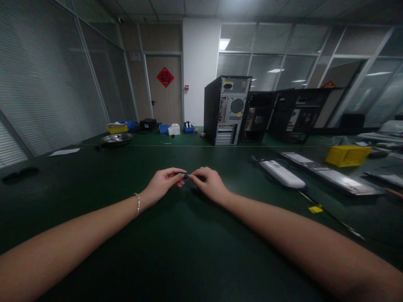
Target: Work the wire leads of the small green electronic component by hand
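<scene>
Above the middle of the green tabletop (176, 251), my two hands meet fingertip to fingertip. Between thumb and fingers my left hand (163, 181) pinches a tiny green and dark piece (185, 175), which looks like a small circuit board. A silver bracelet (137, 204) circles the left wrist. My right hand (210, 183) is closed in a pinch at the right end of that piece. A thin light sliver shows at its fingertips, too small to name. The fingers hide most of what is held.
Computer cases (228, 111) stand at the back right. A white power strip (285, 174), a long metal-topped panel (330, 174) and a yellow bin (348, 155) lie to the right. A cable with a yellow tag (315, 209) runs nearby. At the back left sits a metal bowl (117, 139).
</scene>
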`<state>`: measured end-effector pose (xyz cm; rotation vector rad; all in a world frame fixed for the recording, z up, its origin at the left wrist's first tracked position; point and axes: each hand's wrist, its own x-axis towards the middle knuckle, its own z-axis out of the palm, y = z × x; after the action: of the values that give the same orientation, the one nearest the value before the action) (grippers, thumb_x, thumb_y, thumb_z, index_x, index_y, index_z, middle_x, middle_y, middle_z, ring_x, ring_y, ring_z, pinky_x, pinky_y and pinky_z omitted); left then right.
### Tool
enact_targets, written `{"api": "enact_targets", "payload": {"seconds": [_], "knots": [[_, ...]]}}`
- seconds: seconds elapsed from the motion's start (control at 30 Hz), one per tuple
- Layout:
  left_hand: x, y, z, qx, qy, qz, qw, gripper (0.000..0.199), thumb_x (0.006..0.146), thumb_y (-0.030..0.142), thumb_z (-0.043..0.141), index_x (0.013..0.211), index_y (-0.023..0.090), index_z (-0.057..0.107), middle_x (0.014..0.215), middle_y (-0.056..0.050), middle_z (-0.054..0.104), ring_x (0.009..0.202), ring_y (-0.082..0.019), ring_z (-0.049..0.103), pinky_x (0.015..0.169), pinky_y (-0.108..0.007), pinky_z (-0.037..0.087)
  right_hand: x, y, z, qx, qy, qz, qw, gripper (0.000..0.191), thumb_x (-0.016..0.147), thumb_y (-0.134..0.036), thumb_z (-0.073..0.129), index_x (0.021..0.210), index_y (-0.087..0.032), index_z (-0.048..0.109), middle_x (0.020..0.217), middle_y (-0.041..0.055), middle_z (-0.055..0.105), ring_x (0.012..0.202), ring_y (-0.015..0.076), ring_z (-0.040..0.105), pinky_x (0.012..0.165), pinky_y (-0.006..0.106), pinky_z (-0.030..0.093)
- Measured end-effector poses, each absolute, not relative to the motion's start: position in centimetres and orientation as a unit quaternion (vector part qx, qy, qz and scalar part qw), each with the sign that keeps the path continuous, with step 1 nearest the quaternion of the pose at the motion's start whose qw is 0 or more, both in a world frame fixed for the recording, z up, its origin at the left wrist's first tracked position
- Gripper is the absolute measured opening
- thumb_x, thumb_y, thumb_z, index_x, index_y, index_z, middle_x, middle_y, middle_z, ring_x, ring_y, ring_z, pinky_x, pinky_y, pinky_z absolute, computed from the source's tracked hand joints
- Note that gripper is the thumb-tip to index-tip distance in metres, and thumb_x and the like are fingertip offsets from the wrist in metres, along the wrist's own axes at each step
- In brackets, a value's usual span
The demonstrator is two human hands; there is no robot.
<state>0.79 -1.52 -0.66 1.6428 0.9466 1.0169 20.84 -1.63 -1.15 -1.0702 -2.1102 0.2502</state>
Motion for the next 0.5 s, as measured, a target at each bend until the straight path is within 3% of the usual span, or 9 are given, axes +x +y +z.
{"api": "enact_targets", "payload": {"seconds": [0.17,0.5], "knots": [[0.72,-1.59,-0.74,0.669,0.387,0.41,0.484,0.032,0.075,0.028,0.066,0.105,0.017,0.063,0.093,-0.007,0.068,0.086,-0.019,0.064,0.083,-0.037,0.049,20.8,-1.68,-1.12,-0.421,-0.824,0.1,0.365,0.022,0.086,-0.034,0.052,0.088,-0.02,0.069,0.082,0.0042,0.065,0.08,0.0172,0.055,0.072,0.029,0.04],[1.03,-2.24,0.07,0.67,0.414,0.404,0.465,0.028,0.073,0.026,0.067,0.099,0.016,0.067,0.09,-0.007,0.07,0.082,-0.019,0.065,0.081,-0.036,0.051,20.83,-1.76,-1.08,-0.414,-0.837,0.087,0.347,0.022,0.087,-0.034,0.051,0.089,-0.021,0.069,0.082,0.0041,0.065,0.079,0.0163,0.055,0.07,0.028,0.04]]}}
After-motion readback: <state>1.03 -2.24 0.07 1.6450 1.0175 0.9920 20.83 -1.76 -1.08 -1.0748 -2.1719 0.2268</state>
